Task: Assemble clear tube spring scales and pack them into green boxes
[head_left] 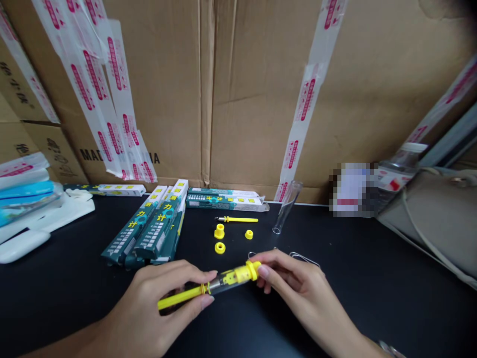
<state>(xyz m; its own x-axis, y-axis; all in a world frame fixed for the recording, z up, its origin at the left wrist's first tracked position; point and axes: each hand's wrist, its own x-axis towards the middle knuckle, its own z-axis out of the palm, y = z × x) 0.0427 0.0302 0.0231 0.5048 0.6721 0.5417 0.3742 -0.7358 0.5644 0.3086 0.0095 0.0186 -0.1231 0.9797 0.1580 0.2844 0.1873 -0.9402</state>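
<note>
My left hand (164,298) is closed on a yellow rod (179,297) that runs into a clear tube (223,281). My right hand (290,283) pinches the yellow cap (251,271) at the tube's other end. The piece is held low over the black table (372,288). Just beyond it lie a second yellow rod with a metal tip (238,219), three small yellow caps (219,247), a spare clear tube (286,208) and a wire hook (303,258).
Several green product boxes (156,226) lie left of centre, with more flat ones (223,200) against the cardboard wall (238,99). White and blue packets (26,199) sit at the far left. A plastic bottle (395,174) and a beige bag (432,214) stand at the right.
</note>
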